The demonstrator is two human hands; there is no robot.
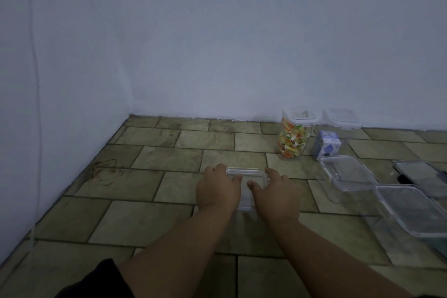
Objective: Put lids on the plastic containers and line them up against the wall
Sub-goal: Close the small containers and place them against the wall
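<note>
- Wall (242,43) is my landmark: two lidded containers (296,136) stand against it; two open ones (348,176) lie nearer me, right.
- Clear container (245,178), well short of the wall, is gripped by my left hand (219,189) and right hand (277,195); I judge uneven pressure could pop its lid or tip it.
</note>
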